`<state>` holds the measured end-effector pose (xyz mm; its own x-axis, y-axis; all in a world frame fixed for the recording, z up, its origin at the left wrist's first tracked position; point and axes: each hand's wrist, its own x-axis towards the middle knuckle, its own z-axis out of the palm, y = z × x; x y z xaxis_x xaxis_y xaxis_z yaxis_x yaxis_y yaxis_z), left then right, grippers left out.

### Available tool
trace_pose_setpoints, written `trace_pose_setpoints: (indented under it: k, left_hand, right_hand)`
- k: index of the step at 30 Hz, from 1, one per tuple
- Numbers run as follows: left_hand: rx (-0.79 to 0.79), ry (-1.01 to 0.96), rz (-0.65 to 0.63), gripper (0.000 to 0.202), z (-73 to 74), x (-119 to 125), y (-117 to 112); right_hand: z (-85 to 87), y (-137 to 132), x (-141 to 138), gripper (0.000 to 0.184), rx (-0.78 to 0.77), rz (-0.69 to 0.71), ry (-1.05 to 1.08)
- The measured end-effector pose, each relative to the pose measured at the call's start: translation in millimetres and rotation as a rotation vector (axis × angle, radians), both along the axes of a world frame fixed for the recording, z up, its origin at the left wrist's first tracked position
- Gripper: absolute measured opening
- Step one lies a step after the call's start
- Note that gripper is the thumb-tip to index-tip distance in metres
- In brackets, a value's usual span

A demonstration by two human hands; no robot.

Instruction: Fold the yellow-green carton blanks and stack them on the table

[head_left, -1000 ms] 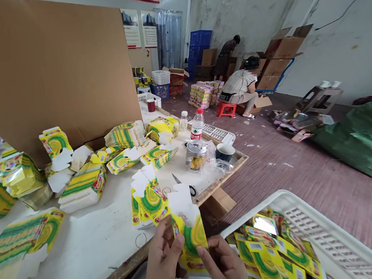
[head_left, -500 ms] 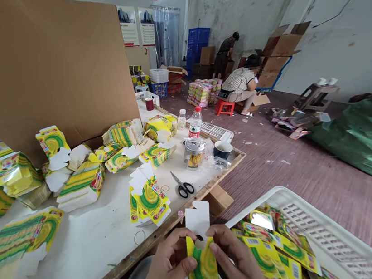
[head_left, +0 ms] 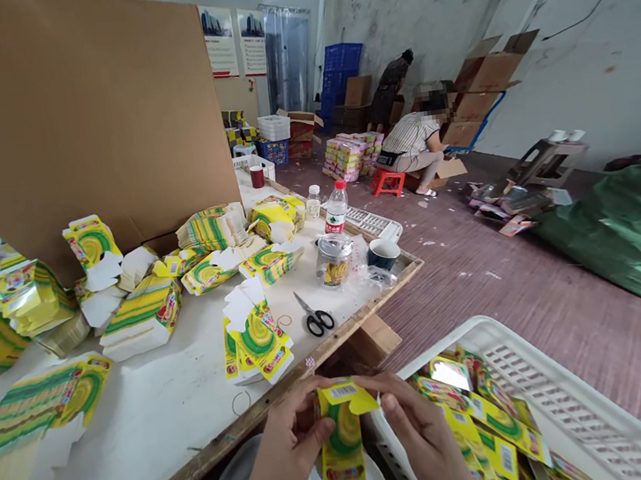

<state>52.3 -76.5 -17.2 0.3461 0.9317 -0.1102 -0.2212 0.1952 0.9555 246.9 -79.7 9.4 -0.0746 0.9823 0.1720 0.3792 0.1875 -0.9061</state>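
A small yellow-and-green carton (head_left: 343,446) stands upright between my hands below the table's front edge. My left hand (head_left: 291,441) grips its left side, thumb on the front face and fingers behind. My right hand (head_left: 422,427) is at the top right, its fingers along the folded edge and its thumb by the flap's tip. The top flap (head_left: 341,391), with a barcode, lies folded forward over the carton's front. What is inside the carton is hidden. On the table beyond my left hand lies a small pile of flat cartons (head_left: 256,339) with white flaps.
A white basket (head_left: 558,390) of filled-looking cartons sits at my right. Scissors (head_left: 314,315), a jar (head_left: 335,260), a bottle (head_left: 336,210) and a cup (head_left: 383,253) stand or lie on the table (head_left: 170,397). Carton stacks (head_left: 141,315) line a tall cardboard sheet (head_left: 86,121). Two people are farther back.
The carton's white top flap stood up before and is now folded down over the front, showing its yellow barcode side. My right hand has moved up to the flap.
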Motion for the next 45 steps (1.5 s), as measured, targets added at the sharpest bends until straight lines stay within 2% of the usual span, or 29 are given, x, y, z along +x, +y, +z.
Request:
trace_pose_setpoints:
  k: [3, 6, 13, 18, 22, 25, 28, 30, 32, 35, 37, 40, 43, 45]
  left_hand:
    - [0.018, 0.048, 0.003, 0.038, -1.8, 0.6, -1.0]
    - [0.009, 0.053, -0.05, 0.043, -3.1, -0.8, -3.5]
    - [-0.061, -0.07, -0.009, 0.046, 1.6, -1.3, -3.5]
    - [-0.16, -0.162, -0.018, 0.045, 1.2, 5.1, -4.0]
    - [-0.13, -0.149, -0.001, 0.041, -0.5, 11.9, -8.6]
    - [0.042, 0.048, 0.039, 0.033, 1.1, 8.5, -7.7]
    - [0.356, 0.461, 0.289, 0.038, -2.3, -7.2, 3.8]
    - [0.519, 0.744, 0.461, 0.051, -11.9, -21.3, 15.6]
    - [0.578, 0.921, 0.505, 0.059, -26.0, -33.9, 26.8]
    - [0.61, 0.964, 0.494, 0.041, -43.1, -46.2, 35.8]
    - [0.612, 0.913, 0.523, 0.031, -45.1, -51.2, 35.4]
    - [0.602, 0.854, 0.64, 0.028, -35.2, -55.8, 27.5]
    - [0.657, 0.79, 0.791, 0.031, -20.0, -53.9, 15.2]
    - [0.774, 0.702, 0.759, 0.04, -11.8, -47.4, 6.3]
  right_hand:
    - [2.4, 1.7, -6.1, 0.03, -0.203, 0.032, -0.079]
    - [-1.9, 2.7, -14.7, 0.036, -0.271, 0.001, -0.145]
    - [-5.3, -0.6, -18.1, 0.032, -0.23, 0.007, -0.123]
    - [-9.6, -1.0, -11.6, 0.023, -0.079, -0.063, -0.064]
    - [-15.3, -2.8, -11.6, 0.022, -0.139, -0.1, 0.063]
    - [-6.6, -4.5, 2.6, 0.027, -0.114, -0.128, -0.017]
    - [7.3, -3.7, 34.9, 0.036, 0.055, -0.329, -0.345]
    - [11.2, -2.1, 54.1, 0.041, 0.153, -0.458, -0.531]
    - [8.6, -0.3, 60.0, 0.04, 0.135, -0.427, -0.566]
    - [-0.8, 3.5, 38.7, 0.033, -0.003, -0.249, -0.4]
    - [-4.0, 7.0, 12.8, 0.033, -0.065, -0.193, -0.273]
    - [-2.2, 12.2, -24.0, 0.039, -0.17, -0.154, -0.061]
    - [-1.6, 16.2, -48.9, 0.048, -0.281, -0.091, 0.265]
    - [-4.4, 18.2, -58.3, 0.052, -0.34, -0.063, 0.477]
